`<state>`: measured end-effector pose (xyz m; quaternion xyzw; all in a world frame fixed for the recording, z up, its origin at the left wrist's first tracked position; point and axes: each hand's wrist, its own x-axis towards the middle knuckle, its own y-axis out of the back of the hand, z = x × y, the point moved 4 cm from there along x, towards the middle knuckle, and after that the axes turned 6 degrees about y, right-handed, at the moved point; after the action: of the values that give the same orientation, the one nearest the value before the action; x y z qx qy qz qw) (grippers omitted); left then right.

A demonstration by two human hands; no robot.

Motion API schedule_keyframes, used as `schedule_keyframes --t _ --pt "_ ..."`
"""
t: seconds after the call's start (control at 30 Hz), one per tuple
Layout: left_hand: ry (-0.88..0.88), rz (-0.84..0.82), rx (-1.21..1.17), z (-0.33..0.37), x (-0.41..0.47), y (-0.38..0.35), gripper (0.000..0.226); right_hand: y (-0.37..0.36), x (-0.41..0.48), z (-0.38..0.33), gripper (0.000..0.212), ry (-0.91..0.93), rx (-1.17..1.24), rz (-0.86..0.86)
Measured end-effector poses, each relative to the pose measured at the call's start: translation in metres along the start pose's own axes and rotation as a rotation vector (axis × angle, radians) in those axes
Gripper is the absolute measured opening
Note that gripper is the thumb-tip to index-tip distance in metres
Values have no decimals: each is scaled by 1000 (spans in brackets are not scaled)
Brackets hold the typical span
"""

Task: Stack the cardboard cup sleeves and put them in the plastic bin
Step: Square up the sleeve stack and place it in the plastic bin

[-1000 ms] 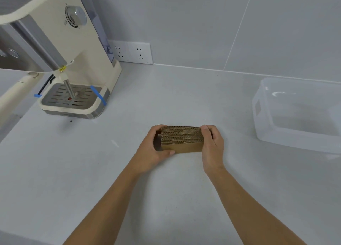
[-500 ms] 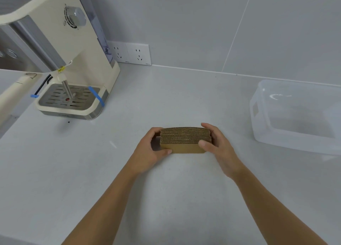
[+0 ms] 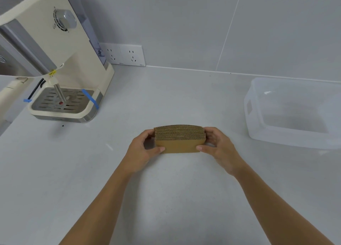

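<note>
A stack of brown cardboard cup sleeves stands on edge on the grey counter, in the middle of the head view. My left hand grips its left end and my right hand grips its right end, thumbs on the near face. The clear plastic bin sits on the counter to the right, apart from the stack, and looks empty.
A cream coffee machine with a metal drip tray stands at the back left. A double wall socket is on the tiled wall behind. The counter stretches toward me between my forearms.
My right hand has shifted from over the stack's right end to a side grip with the thumb in front. The stack stays in about the same place between both hands.
</note>
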<state>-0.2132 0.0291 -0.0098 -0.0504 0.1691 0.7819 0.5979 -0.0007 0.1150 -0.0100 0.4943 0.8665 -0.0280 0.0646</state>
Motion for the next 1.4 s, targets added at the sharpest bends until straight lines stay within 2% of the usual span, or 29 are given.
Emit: schedule_keyframes --t 0.27,0.7,1.0,1.1,1.4 --pt "5 31 -88 11 -2 -5 41 4 -7 -6 35 34 166 179" --pt "-171 91 -279 95 -2 -30 38 37 -14 -74 27 254 330 305" --pt "-269 64 -247 173 12 -99 38 114 -23 -122 23 359 356 422" --pt "-275 55 -243 194 19 -130 30 146 -27 -133 21 378 347 465" --pt "-183 18 -234 222 43 -223 28 237 -34 -138 16 283 320 529"
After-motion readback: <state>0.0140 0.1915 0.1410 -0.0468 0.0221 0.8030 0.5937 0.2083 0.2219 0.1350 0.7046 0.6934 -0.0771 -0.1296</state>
